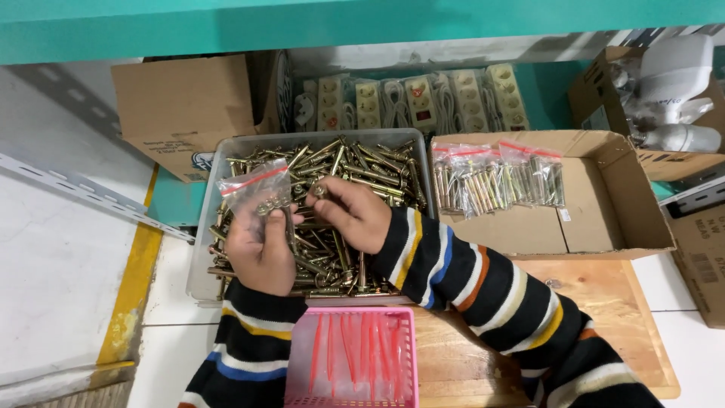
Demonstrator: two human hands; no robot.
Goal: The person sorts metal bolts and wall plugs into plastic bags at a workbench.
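Bagging step: left hand (260, 253) pinches a small zip bag (253, 189), right hand (355, 211) pinches an anchor bolt (319, 190) over the bin (198, 249); next it needs lining up with the bag mouth.

A bin of bolts (377, 162) sat at the centre, with a basket (355, 355) in front of it, an open carton (596, 204) of bagged bolts (498, 181) to its right, and power strips (423, 98) behind.
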